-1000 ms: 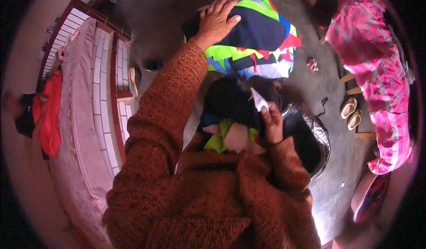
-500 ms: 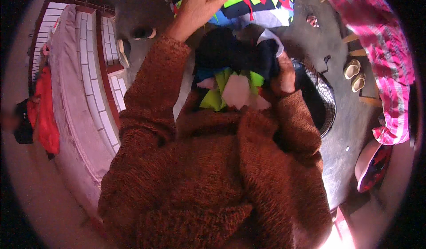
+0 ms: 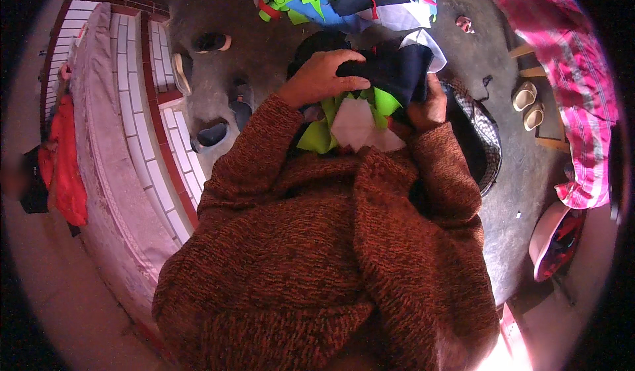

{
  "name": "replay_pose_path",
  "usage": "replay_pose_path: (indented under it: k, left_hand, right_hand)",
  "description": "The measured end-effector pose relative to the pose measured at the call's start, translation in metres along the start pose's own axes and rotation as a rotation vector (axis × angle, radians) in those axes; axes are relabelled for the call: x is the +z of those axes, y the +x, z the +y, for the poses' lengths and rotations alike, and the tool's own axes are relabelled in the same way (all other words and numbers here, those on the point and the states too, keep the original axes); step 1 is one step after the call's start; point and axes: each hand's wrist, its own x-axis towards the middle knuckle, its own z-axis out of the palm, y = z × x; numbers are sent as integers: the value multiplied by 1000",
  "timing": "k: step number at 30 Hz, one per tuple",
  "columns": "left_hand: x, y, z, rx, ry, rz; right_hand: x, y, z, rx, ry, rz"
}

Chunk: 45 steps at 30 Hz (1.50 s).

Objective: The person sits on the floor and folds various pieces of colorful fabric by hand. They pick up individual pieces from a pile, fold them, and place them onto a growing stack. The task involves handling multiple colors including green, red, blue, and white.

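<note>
A dark navy cloth piece (image 3: 403,70) with a white pointed scrap (image 3: 424,48) at its upper right corner is spread in front of my chest. My right hand (image 3: 430,103) grips its right edge, the thumb up near the white scrap. At the left side of the cloth is my left hand (image 3: 324,77), with thumb and fingers apart around dark fabric; it does not look closed on it. Below both hands, neon green scraps (image 3: 319,136) and a pale pink scrap (image 3: 354,123) lie on my lap.
Beyond my hands lies a layered multicoloured fabric piece (image 3: 344,4) with pointed edges. A dark bag with a checked rim (image 3: 488,143) stands at my right. Shoes (image 3: 211,136) lie on the floor at the left, pale clogs (image 3: 526,100) at the right, near a pink plaid cloth (image 3: 562,60).
My left hand has come back from the far multicoloured fabric to the dark cloth by my lap. My right hand keeps its hold, and the dark cloth's right part is raised and spread more.
</note>
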Motion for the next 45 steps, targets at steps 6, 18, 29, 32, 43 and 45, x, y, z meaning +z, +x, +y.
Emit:
replay_pose_path:
  k: [6,18,29,32,43,45]
  left_hand:
    - [6,4,4,5,-26,-27]
    - [-66,2,40,-114,-917,488]
    - [-112,12,42,42,-1129,656]
    - [-123,22,53,96,-1129,675]
    - [-127,99,98,157,-1201,411]
    - [-122,124,114,184,-1404,280]
  right_hand:
    - [-1,1,2,-8,-6,-11]
    - [1,6,-2,76,251,-41]
    - [1,7,6,-72,-59,-4]
    - [4,1,-13,-74,-45,-34]
    - [15,-4,-24,174,864,-81]
    - [16,-4,-27,176,853,-89]
